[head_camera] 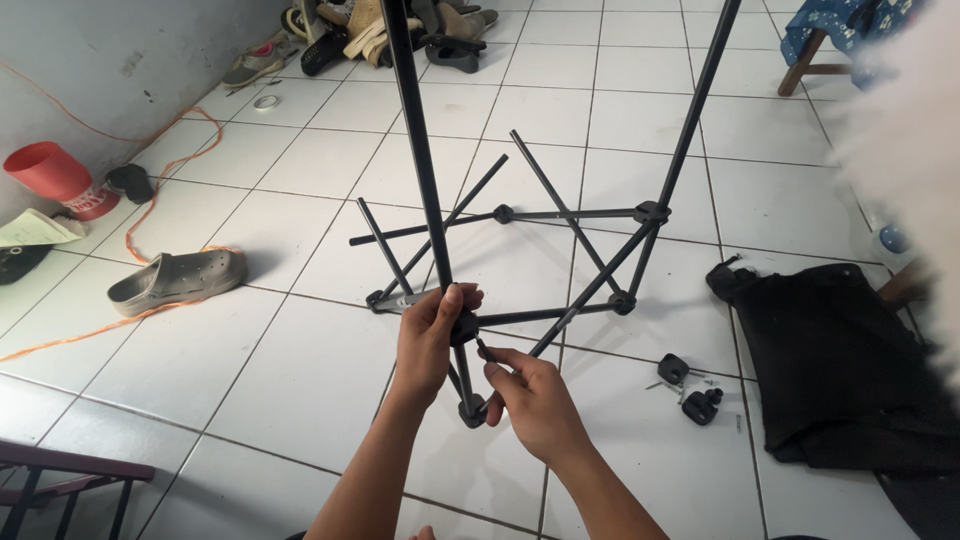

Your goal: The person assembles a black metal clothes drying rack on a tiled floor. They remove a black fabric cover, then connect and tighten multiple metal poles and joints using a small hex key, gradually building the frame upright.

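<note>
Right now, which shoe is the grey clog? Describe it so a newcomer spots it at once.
Start at the black folding pole frame standing on the white tiled floor, then look left. The grey clog lies alone on its side across the orange cable. Unlike the pile of shoes by the far wall, it is single, perforated and unpaired.

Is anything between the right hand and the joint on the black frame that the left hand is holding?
Nothing visible. The right hand is right beside the joint, its fingertips at a small screw-like piece touching it. The left hand wraps the joint from the other side.
</note>
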